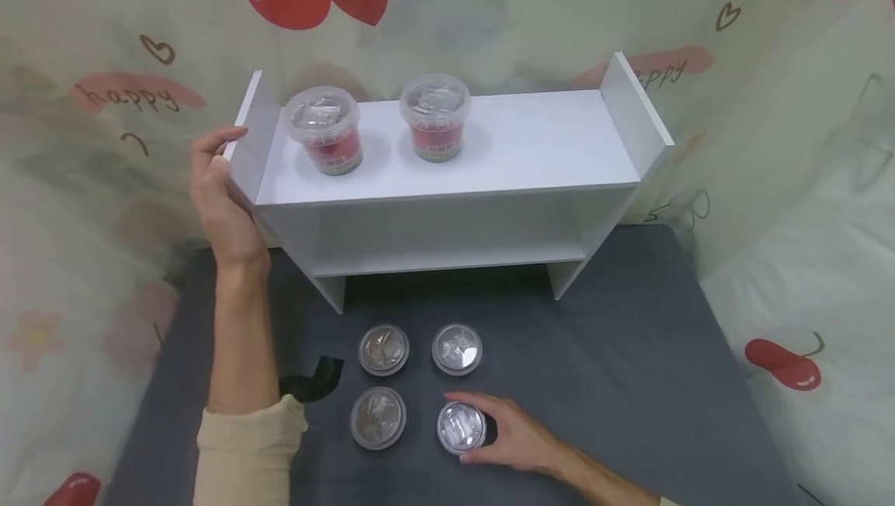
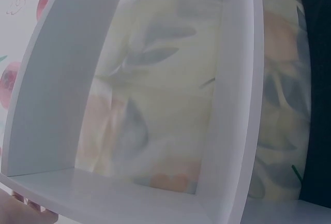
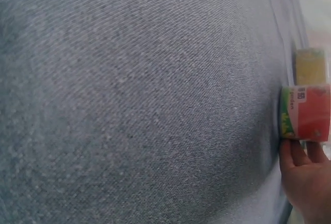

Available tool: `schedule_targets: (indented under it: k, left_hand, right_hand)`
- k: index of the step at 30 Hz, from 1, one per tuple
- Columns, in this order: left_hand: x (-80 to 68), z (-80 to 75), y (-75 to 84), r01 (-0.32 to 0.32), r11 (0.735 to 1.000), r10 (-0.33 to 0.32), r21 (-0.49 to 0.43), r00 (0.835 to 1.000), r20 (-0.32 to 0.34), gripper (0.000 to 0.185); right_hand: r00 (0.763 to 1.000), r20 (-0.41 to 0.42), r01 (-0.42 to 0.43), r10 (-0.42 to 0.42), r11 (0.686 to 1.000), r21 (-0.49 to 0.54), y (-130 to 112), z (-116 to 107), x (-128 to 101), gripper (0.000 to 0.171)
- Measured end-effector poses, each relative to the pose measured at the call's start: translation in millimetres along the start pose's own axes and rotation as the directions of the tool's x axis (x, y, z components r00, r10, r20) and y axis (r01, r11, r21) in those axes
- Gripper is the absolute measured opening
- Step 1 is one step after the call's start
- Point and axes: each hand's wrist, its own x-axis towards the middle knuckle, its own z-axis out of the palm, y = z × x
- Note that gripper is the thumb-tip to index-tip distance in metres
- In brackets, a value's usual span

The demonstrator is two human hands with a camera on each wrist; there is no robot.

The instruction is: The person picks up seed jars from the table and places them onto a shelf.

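My left hand (image 1: 227,203) grips the upper left side panel of a white shelf (image 1: 538,141), thumb and fingers at the panel's edge. In the left wrist view, the fingers (image 2: 31,211) show at the panel's lower left corner. With thumb and fingers spread around it, my right hand (image 1: 513,436) holds a clear-lidded plastic tub (image 1: 461,427) on the dark table. The right wrist view shows this tub's red label (image 3: 313,113) with a green band at its base. Two similar tubs, a left one (image 1: 325,129) and a right one (image 1: 437,117), stand on the shelf's top board.
Three more lidded tubs stand on the dark cloth (image 1: 629,350): one at the back left (image 1: 384,350), one at the back right (image 1: 457,349) and one at the front left (image 1: 378,418). A black strap (image 1: 315,382) lies beside the left forearm. Printed curtains (image 1: 517,16) hang behind the shelf.
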Motion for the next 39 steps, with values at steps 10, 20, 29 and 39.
schedule_targets:
  k: [10, 20, 29, 39]
  left_hand:
    - [0.2, -0.7, -0.1, 0.001, 1.0, -0.001, 0.018, 1.0, 0.004, 0.041]
    - [1.9, -2.4, 4.1, 0.026, 1.0, -0.026, 0.015, 0.999, -0.032, 0.04]
    - [-0.2, 4.5, 1.2, 0.049, 0.995, -0.051, -0.085, 0.998, -0.026, 0.038]
    - [-1.8, 4.6, 2.1, 0.044, 0.999, -0.044, -0.011, 0.999, -0.028, 0.037]
  right_hand:
    - [1.0, -0.012, -0.028, 0.028, 0.999, 0.028, -20.8, -10.0, 3.7, 0.076]
    - [0.997, -0.004, -0.075, 0.076, 0.995, 0.072, -22.2, -14.7, 6.6, 0.077]
    - [0.998, -0.051, -0.035, 0.036, 0.999, 0.012, -34.8, -33.5, 10.8, 0.077]
    - [0.999, -0.017, -0.034, 0.034, 0.999, 0.004, -53.5, -57.1, 19.6, 0.076]
